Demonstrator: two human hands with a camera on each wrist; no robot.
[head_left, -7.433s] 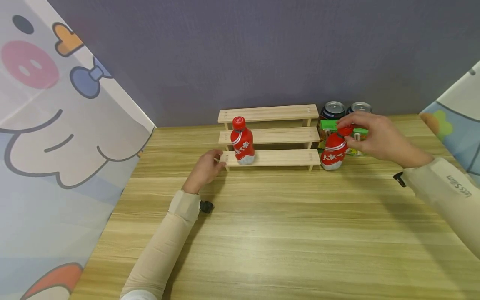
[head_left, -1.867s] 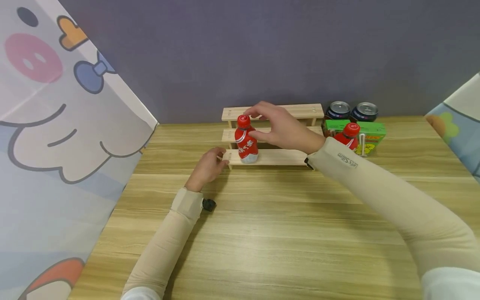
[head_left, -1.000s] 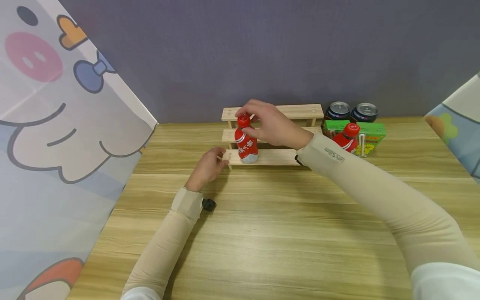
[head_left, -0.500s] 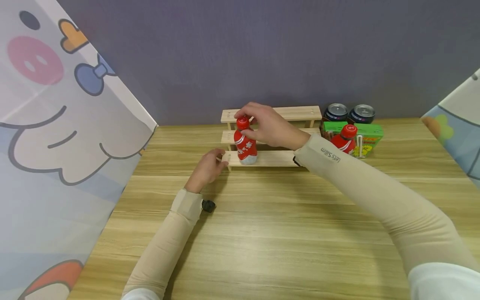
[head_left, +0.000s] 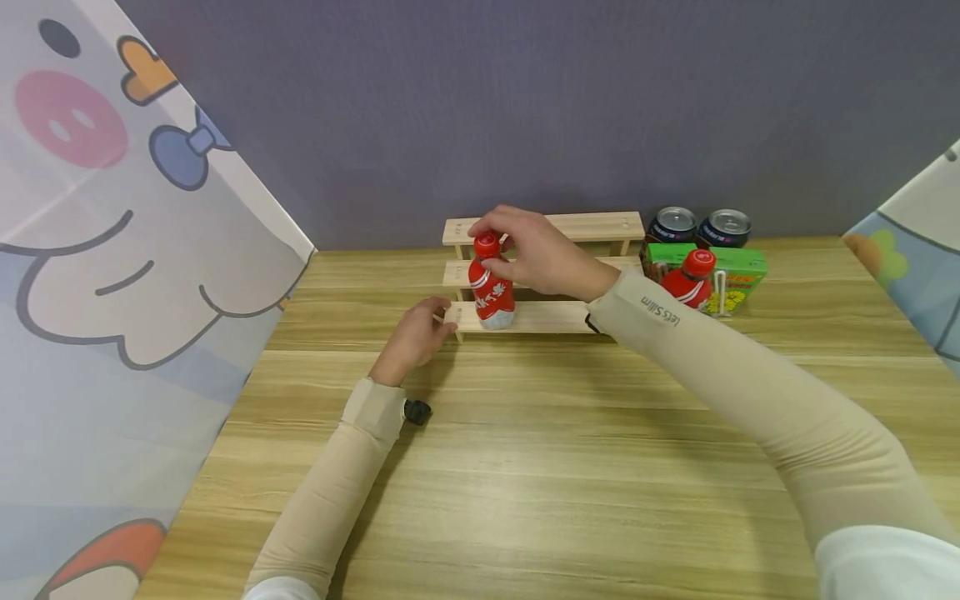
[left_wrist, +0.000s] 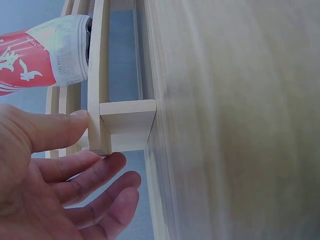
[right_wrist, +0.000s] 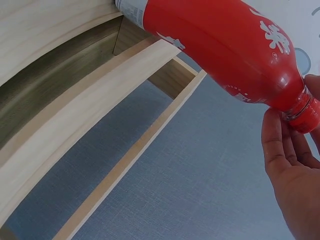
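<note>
A red drink bottle (head_left: 492, 296) with white lettering and a pale base stands upright on the lowest step of a three-step wooden shelf (head_left: 558, 317), near its left end. My right hand (head_left: 538, 257) reaches across from the right and grips the bottle by its red cap and neck; in the right wrist view the fingers (right_wrist: 274, 145) curl round that neck. At the shelf's left end is my left hand (head_left: 415, 337). The left wrist view has its thumb (left_wrist: 65, 131) and index finger pinching the end of the lowest board, other fingers loosely bent.
Right of the shelf stands a second red bottle (head_left: 692, 283), partly behind my right sleeve. Behind it are green drink cartons (head_left: 738, 265) with straws, and two dark cans (head_left: 674, 222) near the grey back wall (head_left: 375, 125). Wood-grain tabletop (head_left: 510, 467) stretches in front.
My right hand has left the second bottle at the right, moved left and taken hold of the bottle on the shelf by its cap. My left hand has stayed at the shelf's end.
</note>
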